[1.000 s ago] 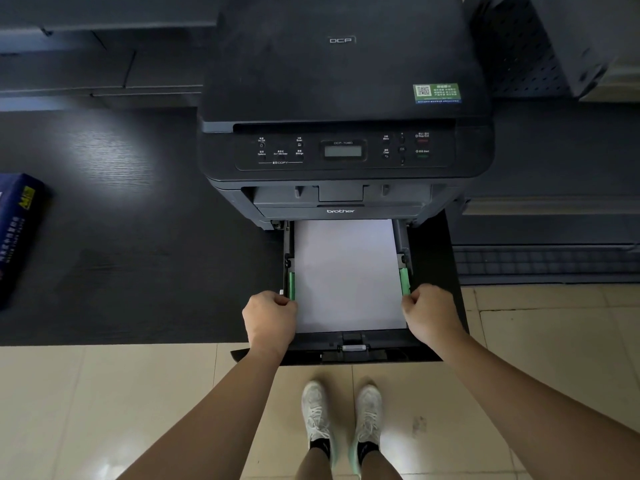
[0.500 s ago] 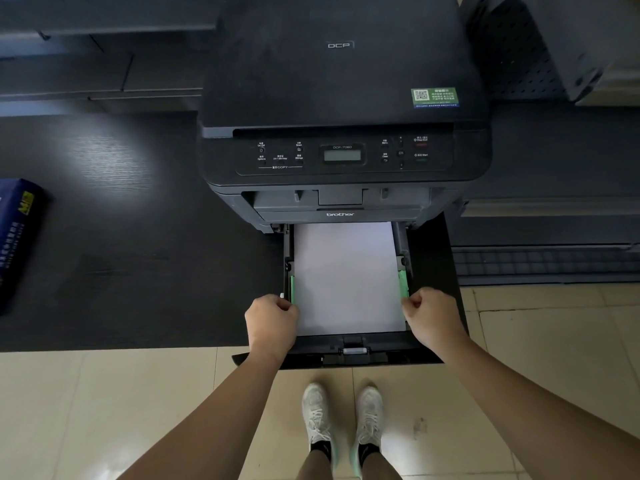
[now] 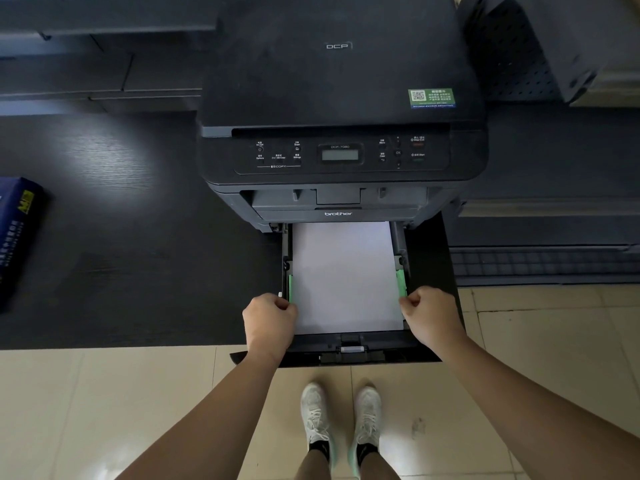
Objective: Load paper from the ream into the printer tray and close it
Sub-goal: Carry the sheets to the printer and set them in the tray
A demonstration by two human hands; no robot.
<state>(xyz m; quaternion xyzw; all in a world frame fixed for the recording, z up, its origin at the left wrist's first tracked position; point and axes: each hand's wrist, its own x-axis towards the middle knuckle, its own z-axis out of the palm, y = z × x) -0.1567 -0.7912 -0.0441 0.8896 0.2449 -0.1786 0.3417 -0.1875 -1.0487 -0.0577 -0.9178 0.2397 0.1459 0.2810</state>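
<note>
little has shifted since a second ago: both curled hands, left (image 3: pixel 269 318) and right (image 3: pixel 430 314), stay pinched on the green side guides (image 3: pixel 401 283), squaring white paper (image 3: pixel 346 277) (flat) in the black pulled-out printer tray (image 3: pixel 351 355).

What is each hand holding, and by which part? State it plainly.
Both grip the open paper tray: left hand on its left side wall, right hand on its right side wall.

Tray (image 3: pixel 349 355) pulled out, white paper (image 3: pixel 346 275) inside; blue ream (image 3: pixel 17 233) far left
</note>
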